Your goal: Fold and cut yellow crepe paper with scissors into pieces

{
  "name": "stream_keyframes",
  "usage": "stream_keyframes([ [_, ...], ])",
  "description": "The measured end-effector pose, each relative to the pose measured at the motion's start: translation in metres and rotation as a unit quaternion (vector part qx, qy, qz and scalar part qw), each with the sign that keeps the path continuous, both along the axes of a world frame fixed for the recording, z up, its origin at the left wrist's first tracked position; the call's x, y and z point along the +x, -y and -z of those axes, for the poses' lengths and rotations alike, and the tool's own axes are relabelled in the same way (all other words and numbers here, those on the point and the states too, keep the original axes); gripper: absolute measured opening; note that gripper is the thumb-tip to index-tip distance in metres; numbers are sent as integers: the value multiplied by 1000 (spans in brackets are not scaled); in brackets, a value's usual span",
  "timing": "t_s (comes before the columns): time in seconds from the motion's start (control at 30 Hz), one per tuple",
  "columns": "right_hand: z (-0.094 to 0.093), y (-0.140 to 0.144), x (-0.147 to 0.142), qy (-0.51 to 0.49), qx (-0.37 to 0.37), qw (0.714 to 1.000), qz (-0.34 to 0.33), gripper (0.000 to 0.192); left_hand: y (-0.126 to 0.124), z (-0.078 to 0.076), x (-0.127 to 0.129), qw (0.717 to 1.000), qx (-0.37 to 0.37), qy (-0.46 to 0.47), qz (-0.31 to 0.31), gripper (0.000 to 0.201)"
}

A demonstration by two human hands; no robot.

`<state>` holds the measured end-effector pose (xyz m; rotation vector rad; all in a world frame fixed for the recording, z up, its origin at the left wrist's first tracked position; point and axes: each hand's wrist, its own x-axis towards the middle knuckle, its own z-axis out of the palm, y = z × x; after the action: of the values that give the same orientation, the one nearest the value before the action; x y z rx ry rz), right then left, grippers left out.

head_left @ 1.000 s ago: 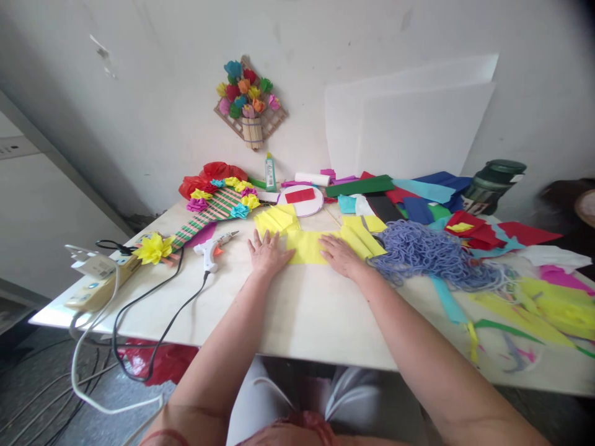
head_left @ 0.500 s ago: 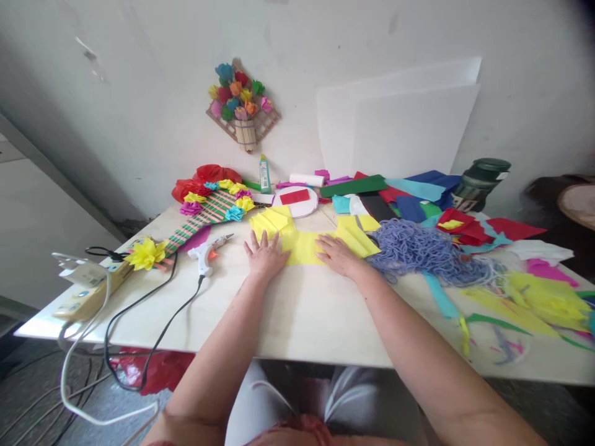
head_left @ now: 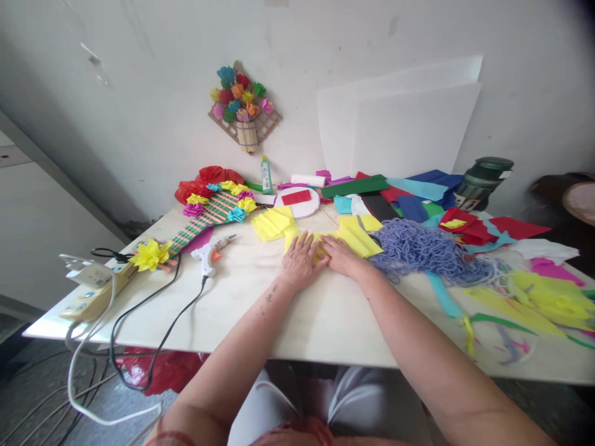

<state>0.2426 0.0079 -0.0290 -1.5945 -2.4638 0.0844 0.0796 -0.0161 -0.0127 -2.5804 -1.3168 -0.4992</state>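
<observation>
A strip of yellow crepe paper lies flat on the table in front of me, mostly covered by my hands. My left hand presses on it with fingers stretched out. Close beside it, my right hand lies flat on the same paper, fingers extended, the fingertips nearly meeting. Beyond the left hand is a stack of folded yellow paper. More folded yellow pieces lie at the right hand's far side, next to a heap of purple-blue yarn.
A white glue gun with a black cord lies left, near a power strip and a woven piece with paper flowers. At the back stand a glue bottle and a dark green jar. Coloured paper scraps cover the right side.
My left hand has slid right across the yellow paper, close to my right hand. The right hand has barely moved. The view has shifted slightly.
</observation>
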Motion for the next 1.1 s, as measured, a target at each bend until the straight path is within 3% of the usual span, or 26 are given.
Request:
stream_keyframes([
  [0.17, -2, 0, 2, -4, -19, 1000, 0, 48, -3, 11, -1, 994, -107, -12, -23, 68],
  [0.43, -2, -6, 23, -41, -49, 998, 6, 48, -1, 0, 0, 988, -148, -36, -23, 67],
  [0.6, -4, -10, 27, -176, -27, 984, 9, 46, -1, 0, 1, 987, -152, -41, -24, 70],
  [0.73, -22, -2, 15, -379, -5, 926, -9, 47, 0, -2, 1, 988, -147, -45, -23, 71],
  [0.87, -36, 8, -6, -535, -64, 841, -44, 55, 0, -2, 1, 988, -145, -54, -23, 73],
  [0.93, -36, 9, -17, -568, -85, 817, -58, 57, 0, -1, 1, 987, -146, -57, -21, 75],
  [1.0, -30, 7, -25, -538, -102, 836, -37, 57, -1, 0, 1, 987, -147, -58, -20, 78],
  [1.1, -19, 3, -31, -398, -75, 914, 31, 54, -1, 0, 1, 987, -147, -60, -16, 80],
])
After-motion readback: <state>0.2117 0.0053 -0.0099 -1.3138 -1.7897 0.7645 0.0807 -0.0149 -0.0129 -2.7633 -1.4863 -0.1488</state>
